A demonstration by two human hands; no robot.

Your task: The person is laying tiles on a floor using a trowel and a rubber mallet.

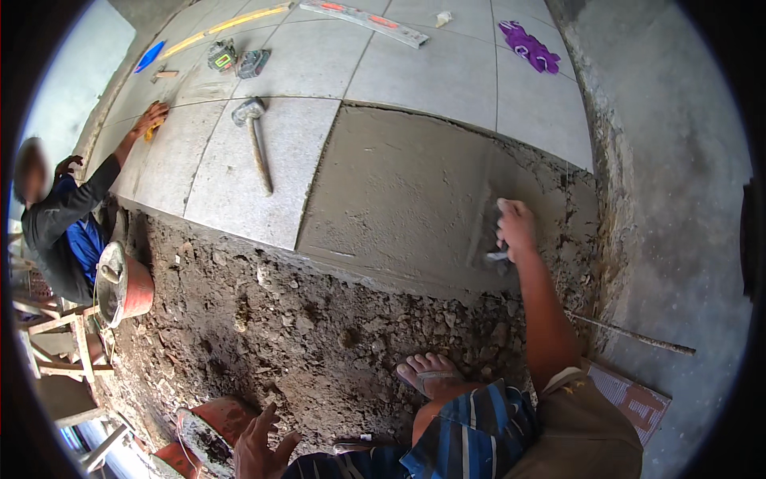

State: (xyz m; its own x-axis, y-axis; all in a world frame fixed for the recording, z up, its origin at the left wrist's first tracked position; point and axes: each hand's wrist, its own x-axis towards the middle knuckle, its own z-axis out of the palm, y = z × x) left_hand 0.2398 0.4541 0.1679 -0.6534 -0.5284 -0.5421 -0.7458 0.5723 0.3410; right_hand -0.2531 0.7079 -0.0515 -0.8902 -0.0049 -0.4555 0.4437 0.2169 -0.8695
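My right hand (517, 227) is closed round the handle of a plastering trowel (496, 256). The trowel's blurred blade lies on the right part of a smooth grey mortar bed (391, 184). Laid tiles (279, 160) border the mortar on its left and far sides. My left hand (262, 445) hangs low with its fingers apart, holding nothing. It is nearest to a red bucket (227, 417) with a mortar-smeared inside. On the tile left of the mortar lies a mallet (257, 148) with a wooden handle.
At the left a co-worker (60, 215) reaches over the tiles with a yellow sponge or cloth (152, 132). Another red bucket (136, 291) stands by them. Far tiles carry a level (363, 22), tape measure (222, 56) and purple gloves (529, 46). Rough rubble (319, 335) lies in front; a wall (678, 199) bounds the right.
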